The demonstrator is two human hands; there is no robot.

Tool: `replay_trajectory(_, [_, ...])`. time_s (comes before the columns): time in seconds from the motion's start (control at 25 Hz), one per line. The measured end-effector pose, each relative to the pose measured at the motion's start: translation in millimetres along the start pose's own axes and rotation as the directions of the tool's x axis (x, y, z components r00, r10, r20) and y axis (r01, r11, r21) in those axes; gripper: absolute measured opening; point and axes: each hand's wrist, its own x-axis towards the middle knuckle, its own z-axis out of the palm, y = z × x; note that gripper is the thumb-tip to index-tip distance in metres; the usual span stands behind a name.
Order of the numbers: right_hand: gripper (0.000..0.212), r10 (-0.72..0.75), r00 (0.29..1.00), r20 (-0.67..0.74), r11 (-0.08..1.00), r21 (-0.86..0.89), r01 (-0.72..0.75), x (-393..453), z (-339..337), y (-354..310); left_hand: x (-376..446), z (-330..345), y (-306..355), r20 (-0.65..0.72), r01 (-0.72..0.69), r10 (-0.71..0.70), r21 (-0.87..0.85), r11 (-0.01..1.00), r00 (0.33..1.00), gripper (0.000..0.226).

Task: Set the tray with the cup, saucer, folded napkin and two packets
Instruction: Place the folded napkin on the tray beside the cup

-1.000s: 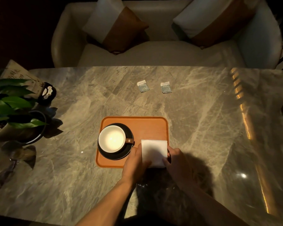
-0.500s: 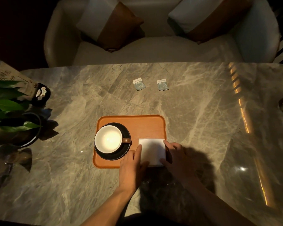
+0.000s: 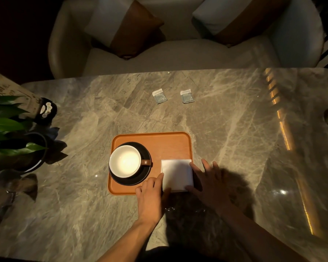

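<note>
On the orange tray [image 3: 170, 143], at its near right corner, lies one folded white napkin [image 3: 176, 174], its right edge reaching the tray's rim. Left of the napkin on the same tray stands one white cup [image 3: 125, 161] on one black saucer [image 3: 146, 175], the cup's brown handle pointing toward the napkin. The left hand [image 3: 151, 197] rests at the tray's near rim with its forefinger straight along the napkin's left edge, the other fingers loosely bent and holding nothing. The right hand [image 3: 209, 184] lies flat and spread, fingertips touching the napkin's right edge and near corner. Beyond the tray, well apart from it on the marble worktop [image 3: 235, 129], lie two small pale packets [image 3: 159, 96] [image 3: 187, 96] side by side. Left of the tray stands one potted plant [image 3: 9, 137]. Behind the worktop is one sofa [image 3: 169, 55] with two cushions.
</note>
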Motion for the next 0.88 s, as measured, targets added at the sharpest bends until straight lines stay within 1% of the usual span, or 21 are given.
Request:
replay_trajectory(0.12, [0.080,0.013,0.999,0.039,1.000,-0.008,-0.012,-0.2,1.9,0.1,2.9,0.1,-3.1,0.011,-0.015,0.015,0.017,1.000,1.000,0.049])
replay_trajectory(0.24, [0.080,0.009,1.000,0.018,1.000,-0.007,-0.009,0.8,2.7,-0.5,7.6,0.0,-5.5,0.028,-0.025,0.025,0.019,1.000,0.999,0.048])
replay_trajectory(0.36, [0.083,0.051,0.993,0.110,0.999,-0.021,-0.049,0.7,1.9,1.4,8.4,-2.6,-6.6,0.021,-0.039,0.040,-0.018,0.999,0.999,0.050])
replay_trajectory(0.44, [0.083,0.059,0.991,0.121,0.997,-0.048,-0.054,1.1,-1.8,2.1,4.3,-6.0,-8.8,0.004,-0.056,0.056,-0.057,0.997,0.998,0.053])
replay_trajectory(0.48, [0.082,0.049,0.993,0.109,0.997,-0.073,-0.041,1.4,-6.5,1.7,1.2,-8.2,-10.0,-0.010,-0.064,0.063,-0.074,0.995,0.998,0.053])
replay_trajectory(0.56, [0.077,-0.018,0.999,0.043,0.992,-0.124,0.023,4.2,-18.9,2.6,-3.0,-16.1,-9.7,-0.049,-0.067,0.063,-0.081,0.995,0.997,0.050])
replay_trajectory(0.64, [0.068,-0.064,0.998,-0.021,0.993,-0.100,0.061,10.3,-32.6,7.5,-0.9,-31.3,-4.0,-0.062,-0.098,0.094,-0.070,0.993,0.994,0.041])
replay_trajectory(0.72, [0.059,-0.057,0.998,0.034,0.997,-0.059,0.058,19.8,-50.4,15.1,10.1,-50.5,5.8,-0.011,-0.185,0.185,-0.053,0.981,0.983,0.036])
replay_trajectory(0.8, [0.050,-0.111,0.990,0.084,0.993,-0.035,0.114,31.9,-68.7,23.0,27.9,-73.1,17.9,0.091,-0.276,0.277,-0.027,0.961,0.956,0.035])
replay_trajectory(0.88, [0.045,-0.176,0.980,0.097,0.983,-0.037,0.180,44.7,-91.4,27.9,48.6,-94.8,32.0,0.194,-0.305,0.297,0.007,0.952,0.935,0.036])
